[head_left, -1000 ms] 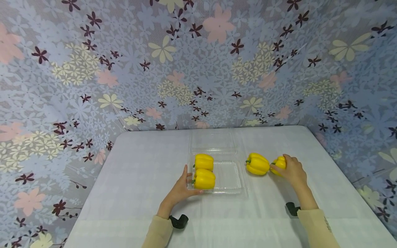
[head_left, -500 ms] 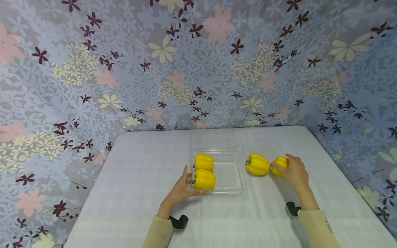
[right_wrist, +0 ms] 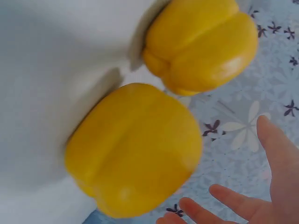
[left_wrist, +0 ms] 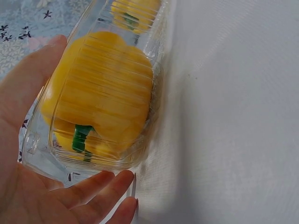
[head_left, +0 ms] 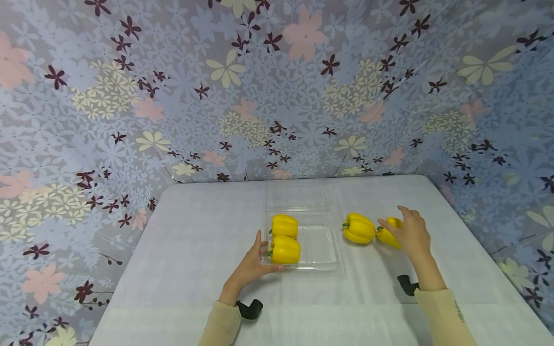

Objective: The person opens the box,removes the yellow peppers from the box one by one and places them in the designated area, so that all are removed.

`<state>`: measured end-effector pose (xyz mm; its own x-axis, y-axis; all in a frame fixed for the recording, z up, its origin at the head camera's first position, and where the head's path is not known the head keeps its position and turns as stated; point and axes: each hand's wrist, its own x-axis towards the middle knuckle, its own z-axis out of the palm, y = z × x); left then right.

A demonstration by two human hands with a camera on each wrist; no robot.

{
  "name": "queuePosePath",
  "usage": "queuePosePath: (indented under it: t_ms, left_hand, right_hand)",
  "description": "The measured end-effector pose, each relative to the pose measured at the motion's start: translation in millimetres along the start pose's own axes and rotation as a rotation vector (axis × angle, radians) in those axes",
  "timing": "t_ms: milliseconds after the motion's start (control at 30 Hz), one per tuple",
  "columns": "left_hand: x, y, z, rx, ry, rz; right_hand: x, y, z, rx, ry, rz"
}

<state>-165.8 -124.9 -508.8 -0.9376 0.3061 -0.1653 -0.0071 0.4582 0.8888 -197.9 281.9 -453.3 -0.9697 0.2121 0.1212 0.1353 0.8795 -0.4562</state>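
A clear plastic container [head_left: 318,242] stands with its lid folded back, two yellow bell peppers [head_left: 284,250] side by side in its left part. My left hand [head_left: 251,263] touches its near left corner, thumb along the near edge and fingers at the left end. Through the plastic, a pepper [left_wrist: 100,95] with a green stem shows close up in the left wrist view. To the right of the container lie two more yellow bell peppers. My right hand [head_left: 411,234] hovers at the farther right one [head_left: 386,236], partly hiding it. In the right wrist view its spread fingers are apart from the pepper [right_wrist: 135,149].
The other loose bell pepper [head_left: 359,229] lies between the container and my right hand. The see-through lid [head_left: 297,196] lies toward the back edge of the white-covered table [head_left: 195,230]. Flowered cloth [head_left: 277,96] rises behind. Black mounts [head_left: 249,309] sit at both wrists.
My right hand has spread its fingers and drawn slightly back and up from the rightmost bell pepper. The left hand and the container have stayed in place.
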Motion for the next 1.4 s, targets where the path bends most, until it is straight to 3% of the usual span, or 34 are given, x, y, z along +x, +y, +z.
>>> queuePosePath:
  t_ms: [300, 933, 1400]
  left_hand:
    - [0.5, -0.8, 0.8, 0.005, 0.008, -0.011]
    - [0.6, 1.2, -0.1, 0.02, 0.014, -0.016]
    - [-0.2, 1.3, 0.1, 0.005, 0.015, -0.012]
  right_hand:
    - [-5.9, -26.4, 0.0, 0.036, 0.053, -0.079]
    - [-21.1, -86.3, 17.2, 0.087, -0.036, -0.212]
    - [-40.7, -131.3, 46.3, 0.17, -0.072, -0.317]
